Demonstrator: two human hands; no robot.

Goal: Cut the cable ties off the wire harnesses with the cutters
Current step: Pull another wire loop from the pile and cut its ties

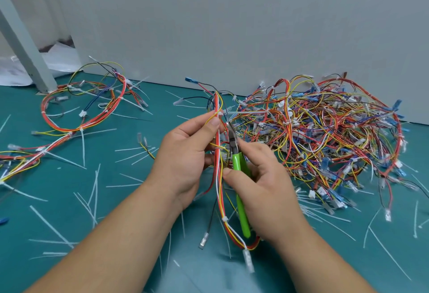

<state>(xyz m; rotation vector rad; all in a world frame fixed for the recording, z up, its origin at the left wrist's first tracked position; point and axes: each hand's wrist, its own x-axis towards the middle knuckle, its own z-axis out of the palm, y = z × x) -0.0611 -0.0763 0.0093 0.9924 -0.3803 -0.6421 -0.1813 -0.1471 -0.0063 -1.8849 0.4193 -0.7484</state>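
Nearest the lens, two bare forearms are being extended over the teal mat [116, 223], meeting at the work. One wire harness [217, 165] is being held upright between them. Its red, white and yellow leads are being pinched between the thumb and curled fingers of the left hand [185, 153], evidently so that a white cable tie [219, 113] is being presented clear of the tangle. Green-handled cutters [239, 167] are being gripped by the right hand [267, 181], fingers wrapped round the handles, with the tip being pointed upward just beside the bundle, below that tie; whether the jaws are parted cannot be told. A lower tie [224, 219] on the same harness is not yet cut.

Further out, a dense pile of harnesses [325, 135] is being kept to the right against the grey wall [232, 25], within reach — probably the stock awaiting work. Looped harnesses [81, 107] are lying well apart to the left, and loose white tie strips [95, 188] are being left scattered across the mat.
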